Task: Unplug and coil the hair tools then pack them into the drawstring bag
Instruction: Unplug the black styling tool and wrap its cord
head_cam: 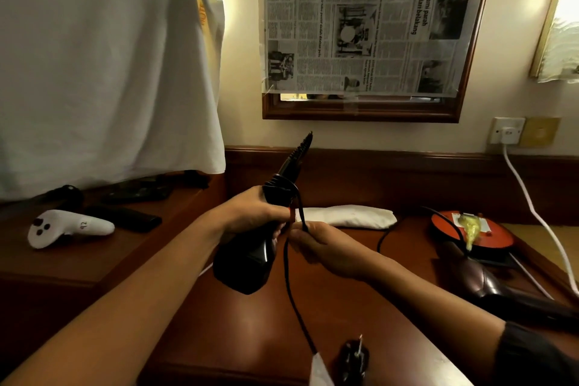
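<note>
A white game controller (67,226) lies on the dark wooden desk (131,247), beside black remotes (128,216). White cloth (103,66) hangs above them. Newspaper (366,22) covers the framed mirror (360,110). A white cable (545,222) runs down from the wall socket (507,130).

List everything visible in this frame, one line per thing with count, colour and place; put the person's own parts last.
Hair tool: 1, black, held above the desk, cord partly wound around it.
Cord: 1, black, trailing down to the plug.
Plug: 1, black, on the desk's near edge.
Hair dryer: 1, dark maroon, desk's right side.
Cloth bundle: 1, white, back of the desk.
Round object: 1, red, right rear of the desk.
Controller: 1, white, left cabinet.
Remote: 1, black, beside the controller.
Wall socket: 1, white, with a white cable plugged in.
Newspaper: 1, taped over the framed mirror.
Desk: 1, dark wood.
Left hand: grip on the hair tool.
Right hand: pinching the cord.
</note>
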